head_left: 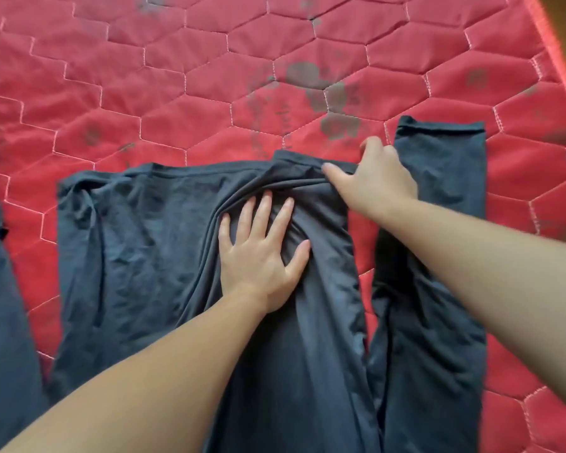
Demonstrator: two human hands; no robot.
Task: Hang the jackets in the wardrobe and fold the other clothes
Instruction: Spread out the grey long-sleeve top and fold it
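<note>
A dark grey long-sleeved garment (138, 256) lies spread on the red quilted mattress (209, 76). My left hand (262, 253) presses flat on its bunched middle, fingers straight and spread. My right hand (373, 181) rests at the garment's far right edge with its fingers bent over the fabric; whether it pinches the cloth is unclear. One sleeve (438, 165) stretches away at the right, partly under my right forearm. Another grey piece (0, 289) lies at the left edge.
The mattress has hexagon stitching and several dark stains (334, 99) beyond the garment. Its piped edge (556, 60) runs along the right, with a wooden floor past it in the top right corner.
</note>
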